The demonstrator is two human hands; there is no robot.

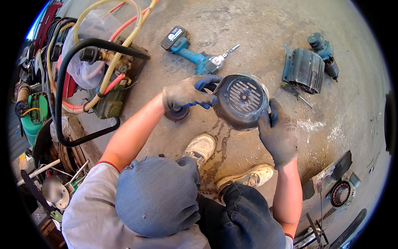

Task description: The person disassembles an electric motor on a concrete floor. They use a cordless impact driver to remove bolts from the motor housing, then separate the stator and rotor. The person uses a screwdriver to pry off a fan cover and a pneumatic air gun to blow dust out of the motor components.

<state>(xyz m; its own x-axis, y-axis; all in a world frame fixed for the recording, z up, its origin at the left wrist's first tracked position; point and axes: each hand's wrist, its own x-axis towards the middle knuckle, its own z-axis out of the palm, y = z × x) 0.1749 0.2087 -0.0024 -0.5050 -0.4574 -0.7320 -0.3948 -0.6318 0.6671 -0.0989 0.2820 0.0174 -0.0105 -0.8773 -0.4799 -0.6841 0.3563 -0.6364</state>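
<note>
A black motor fan cover [243, 97] with a slotted round face is held in front of me, above the concrete floor. My left hand [192, 93], in a grey-and-blue work glove, has its curled fingers at the cover's left edge. On the lower right rim, my right hand [280, 133] in a matching glove presses its thumb and fingers. A pale edge shows behind the cover's upper right; what it belongs to is hidden. Under my left wrist, a small dark round part [177, 114] lies on the floor, partly covered.
Beyond the cover lies a blue cordless impact driver [192, 52]. At far right are a finned motor housing [304, 70], a teal-and-black power tool [323, 52] and a screwdriver [298, 93]. A black-framed pump machine [112, 89] with hoses stands left. A stator ring [340, 194] lies lower right.
</note>
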